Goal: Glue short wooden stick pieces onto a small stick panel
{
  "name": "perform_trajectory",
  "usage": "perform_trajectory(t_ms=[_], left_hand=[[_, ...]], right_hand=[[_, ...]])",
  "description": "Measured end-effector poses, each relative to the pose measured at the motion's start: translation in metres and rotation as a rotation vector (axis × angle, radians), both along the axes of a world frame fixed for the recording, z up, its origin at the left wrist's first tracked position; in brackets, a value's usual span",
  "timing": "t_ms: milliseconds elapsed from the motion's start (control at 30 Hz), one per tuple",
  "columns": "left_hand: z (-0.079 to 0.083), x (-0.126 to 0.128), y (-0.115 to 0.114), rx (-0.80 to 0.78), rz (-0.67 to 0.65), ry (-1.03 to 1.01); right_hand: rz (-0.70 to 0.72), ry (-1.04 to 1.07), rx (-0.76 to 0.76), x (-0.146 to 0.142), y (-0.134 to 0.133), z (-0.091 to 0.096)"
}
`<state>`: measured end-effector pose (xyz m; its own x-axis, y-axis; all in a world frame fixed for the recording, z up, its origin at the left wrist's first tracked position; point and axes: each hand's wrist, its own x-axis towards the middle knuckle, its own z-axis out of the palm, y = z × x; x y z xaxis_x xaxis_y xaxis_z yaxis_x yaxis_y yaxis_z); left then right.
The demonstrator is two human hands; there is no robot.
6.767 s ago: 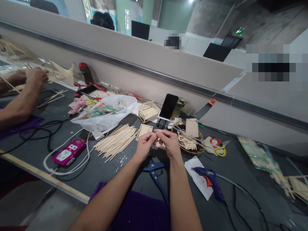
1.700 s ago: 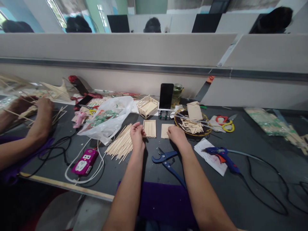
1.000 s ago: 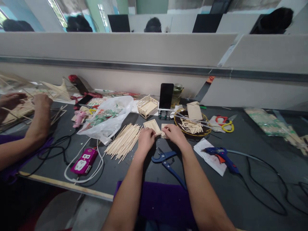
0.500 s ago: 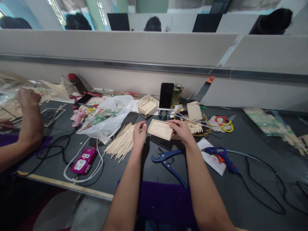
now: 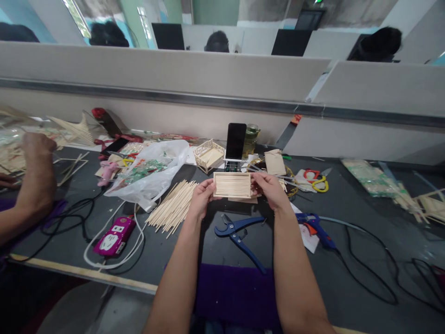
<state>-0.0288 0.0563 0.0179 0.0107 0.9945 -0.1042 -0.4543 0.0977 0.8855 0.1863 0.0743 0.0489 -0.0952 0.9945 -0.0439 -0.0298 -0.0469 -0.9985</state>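
Note:
A small rectangular tray of thin wooden sticks point(image 5: 232, 184), with a raised frame and slatted middle, is held up above the table, its slatted face toward me. My left hand point(image 5: 202, 195) pinches its left end between thumb and fingers. At the right end, my right hand point(image 5: 270, 189) grips it the same way. Below lies a blue pipe cutter point(image 5: 239, 232) with its handles spread. Beside my left hand is a loose pile of wooden sticks point(image 5: 173, 206). Behind the tray stands a small stick-built model with fretwork sides point(image 5: 209, 156).
A phone point(image 5: 235, 141) on a stand and a glass jar point(image 5: 251, 138) are at the back. A blue glue gun point(image 5: 318, 228) and scissors point(image 5: 318, 181) lie right. Left are a plastic bag point(image 5: 149, 174), a purple power strip point(image 5: 114, 236) and another person's arm point(image 5: 36, 176).
Both hands have levelled the tilted tray and turned its slatted face toward me. My left hand, earlier just off its left edge, now grips that end. The view has shifted slightly.

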Motion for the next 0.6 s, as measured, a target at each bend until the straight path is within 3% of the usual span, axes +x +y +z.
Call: perform_trajectory(t_ms=[100, 333, 600], left_hand=[[-0.0013, 0.0012, 0.0009, 0.038, 0.047, -0.006], [-0.0009, -0.0002, 0.0014, 0.220, 0.168, 0.113], [0.0079, 0.0013, -0.0037, 0.250, 0.158, 0.131]], right_hand=[[0.096, -0.064, 0.021, 0.0051, -0.0026, 0.0017], [-0.003, -0.088, 0.185, 0.0056, -0.0021, -0.0020], [-0.062, -0.141, 0.321, 0.0082, -0.0037, 0.0029]])
